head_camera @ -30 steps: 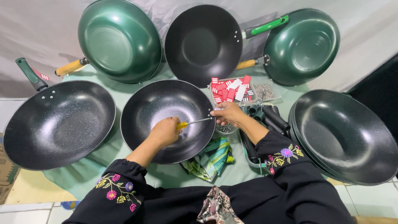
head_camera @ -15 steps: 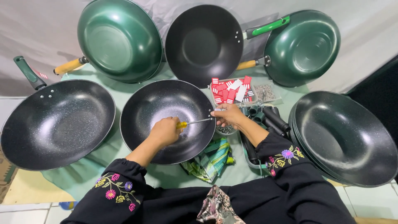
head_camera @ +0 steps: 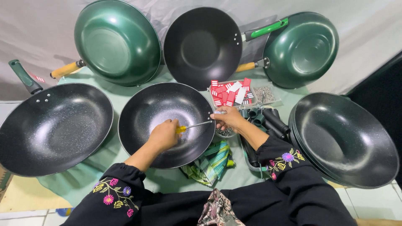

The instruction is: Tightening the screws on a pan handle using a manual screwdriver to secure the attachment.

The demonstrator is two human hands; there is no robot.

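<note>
Head view: left hand (head_camera: 164,134) clenched around a yellow-handled screwdriver (head_camera: 193,125), its thin shaft lying level, pointing right at the rim of the speckled black wok (head_camera: 146,121). Right hand (head_camera: 228,118) pinches that rim where the tip meets it, nearer the work. Beyond, a tray of red-and-white packets (head_camera: 231,93), then glossy green woks (head_camera: 117,42) propped against cloth.

Black speckled pan (head_camera: 167,121) — yellow-handled screwdriver (head_camera: 190,127) — floral-embroidered black sleeves (head_camera: 113,196).
</note>
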